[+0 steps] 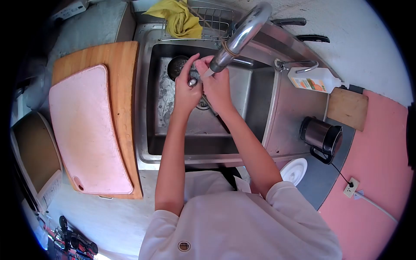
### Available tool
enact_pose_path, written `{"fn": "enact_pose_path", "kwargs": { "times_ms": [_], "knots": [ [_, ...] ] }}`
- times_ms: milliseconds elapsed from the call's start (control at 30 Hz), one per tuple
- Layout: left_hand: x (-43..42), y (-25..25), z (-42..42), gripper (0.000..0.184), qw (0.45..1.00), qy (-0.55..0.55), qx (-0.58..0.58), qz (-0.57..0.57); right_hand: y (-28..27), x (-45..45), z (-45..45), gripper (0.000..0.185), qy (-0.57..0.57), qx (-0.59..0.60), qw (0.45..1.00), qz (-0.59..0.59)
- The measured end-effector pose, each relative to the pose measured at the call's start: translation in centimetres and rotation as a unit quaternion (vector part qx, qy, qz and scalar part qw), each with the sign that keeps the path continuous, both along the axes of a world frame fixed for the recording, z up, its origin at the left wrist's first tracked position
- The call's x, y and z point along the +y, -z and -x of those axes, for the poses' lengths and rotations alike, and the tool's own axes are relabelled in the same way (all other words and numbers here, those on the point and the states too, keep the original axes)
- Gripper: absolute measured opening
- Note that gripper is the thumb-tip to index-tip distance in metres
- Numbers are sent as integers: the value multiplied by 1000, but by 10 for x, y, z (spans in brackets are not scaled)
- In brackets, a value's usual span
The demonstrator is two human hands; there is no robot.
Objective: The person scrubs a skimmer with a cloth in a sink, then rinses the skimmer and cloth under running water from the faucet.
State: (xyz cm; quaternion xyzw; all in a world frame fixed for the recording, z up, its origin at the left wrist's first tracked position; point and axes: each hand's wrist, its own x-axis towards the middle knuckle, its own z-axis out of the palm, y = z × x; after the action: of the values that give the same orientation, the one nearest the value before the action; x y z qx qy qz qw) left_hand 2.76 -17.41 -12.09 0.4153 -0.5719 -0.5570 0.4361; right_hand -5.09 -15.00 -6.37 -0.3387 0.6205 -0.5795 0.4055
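Over the sink (255, 108), my left hand (187, 96) is closed around a metal utensil (193, 82), whose rounded silver end pokes out between the fingers; its other part is hidden. Close beside it, my right hand (219, 89) has bent fingers under the faucet (242, 39), with water running onto them. Whether the right fingers also grip the utensil I cannot tell. Below the hands, a dark round bowl (177, 68), like a ladle's, lies in the sink. A thin dark handle (222, 123) slants down to the right over the basin floor, partly hidden by the hands.
A pink cutting board (84, 134) lies on a wooden board (125, 108) at left. Behind the sink, a yellow cloth (184, 21) hangs over a wire rack (216, 19). To the right are a white bottle (314, 80), an electric kettle (320, 138) and a white lid (294, 171).
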Motion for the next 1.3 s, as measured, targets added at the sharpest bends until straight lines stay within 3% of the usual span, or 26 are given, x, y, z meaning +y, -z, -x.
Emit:
{"fn": "enact_pose_path", "kwargs": {
  "times_ms": [67,167,200,233,300,333,400,433,500,533,567,600,633,667,733,767,833,900,933,967,1033,1067,1100,1167,1267,1300],
  "knots": [
    [2,9,2,45,999,12,1,-40,6,-7,7,10,36,19,997,70],
    [-3,0,8,44,995,78,-14,-66,14,3,23,12,61,26,997,42],
    [-6,-20,8,43,980,132,-137,-63,14,13,27,14,65,38,997,23],
    [-6,-23,9,43,978,145,-137,-57,20,23,31,14,78,38,996,27],
    [-7,-28,13,41,949,214,-231,-8,47,46,42,18,109,-82,991,-20],
    [-5,-30,12,34,939,235,-247,-31,59,57,52,18,123,-81,989,-14],
    [-3,-30,10,31,945,236,-227,4,85,89,75,28,169,-137,968,-126],
    [-6,-28,9,28,953,221,-205,33,99,99,88,28,177,-140,967,-119],
    [-14,-28,12,25,956,210,-205,20,118,114,110,37,43,25,952,-302],
    [-18,-31,14,25,961,207,-184,-8,124,116,114,39,-10,172,930,-326],
    [-21,-35,15,26,965,203,-164,-38,131,113,120,39,-7,168,931,-323],
    [-23,-47,19,29,955,211,-189,-91,120,103,125,37,15,188,955,-229],
    [-25,-45,21,29,954,211,-192,-90,107,91,129,36,36,207,969,-133],
    [-27,-39,26,31,963,196,-174,-63,89,79,133,36,36,204,969,-133],
    [-29,-30,31,38,969,188,-153,-52,60,60,129,36,-55,-61,985,-148],
    [-27,-27,32,38,968,188,-156,-51,61,57,120,36,-54,-65,985,-147],
    [-19,-36,37,40,988,100,-83,-87,60,51,97,41,-76,101,990,-70],
    [-14,-32,29,38,989,60,-89,-99,57,46,75,49,-106,102,984,-103],
    [-9,-27,23,37,992,-4,-63,-113,59,43,64,52,-78,-77,968,-227],
    [-4,-22,17,36,989,-67,-36,-126,61,38,54,55,-46,-254,904,-340],
    [7,-15,6,39,984,-103,75,-124,72,29,36,63,-78,-499,788,-352],
    [17,-11,-5,39,976,-106,88,-167,89,19,22,49,-72,-539,774,-323],
    [27,-20,-10,40,966,-111,101,-209,104,12,7,49,-70,-543,772,-323],
    [41,-14,-17,40,963,-145,119,-193,126,-3,-22,32,30,-636,750,-176],
    [65,-7,-37,43,948,-219,118,-200,135,-17,-45,13,271,-641,702,-149],
    [72,-7,-45,44,937,-251,100,-224,165,-21,-52,7,274,-694,657,-108]
  ]
}}
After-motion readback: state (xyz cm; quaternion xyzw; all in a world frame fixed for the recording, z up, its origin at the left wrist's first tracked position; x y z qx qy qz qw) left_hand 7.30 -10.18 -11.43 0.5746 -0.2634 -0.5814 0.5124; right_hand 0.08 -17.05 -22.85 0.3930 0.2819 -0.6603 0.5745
